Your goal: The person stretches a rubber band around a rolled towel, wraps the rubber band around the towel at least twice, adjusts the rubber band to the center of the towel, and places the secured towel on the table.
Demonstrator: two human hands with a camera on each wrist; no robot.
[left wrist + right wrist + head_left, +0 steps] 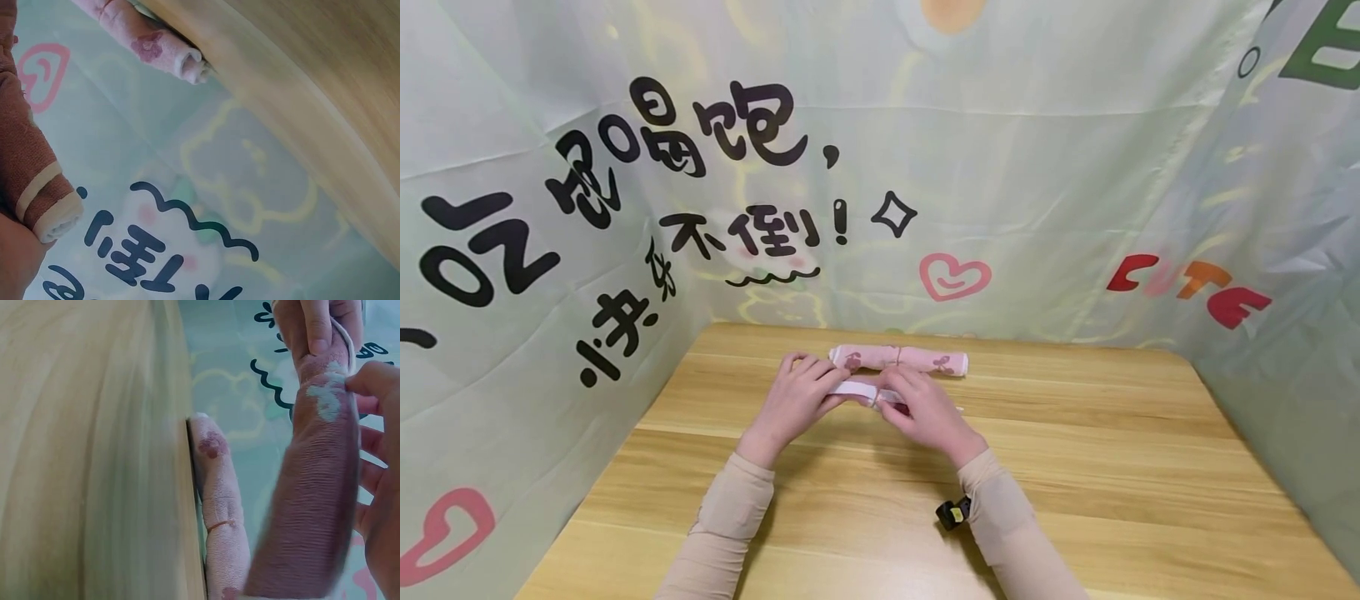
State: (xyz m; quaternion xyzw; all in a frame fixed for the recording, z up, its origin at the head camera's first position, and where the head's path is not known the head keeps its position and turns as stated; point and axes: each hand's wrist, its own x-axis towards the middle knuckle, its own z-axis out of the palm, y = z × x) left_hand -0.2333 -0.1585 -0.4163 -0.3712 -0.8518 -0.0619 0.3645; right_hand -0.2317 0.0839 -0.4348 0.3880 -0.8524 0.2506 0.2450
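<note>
Both hands are on a rolled brownish-pink towel (pixel 306 481), which has a white edge strip and pale trim. My left hand (pixel 793 400) grips its left part, the thumb along the near side. On the right, my right hand (pixel 925 408) pinches the roll close to its middle, where a thin band (pixel 876 397) seems to circle it. The right wrist view shows the roll narrowing beside the right index fingertip. Just behind lies a second rolled towel (pixel 865 357), light pink with darker cherry-like prints and a thin brown band (pixel 220 525) around its middle.
The wooden table (pixel 1112 467) stretches to both sides and toward the front. Printed cloth walls (pixel 1037 192) enclose its back and sides. A small black object (pixel 952 513) with a yellow label sits at the right sleeve.
</note>
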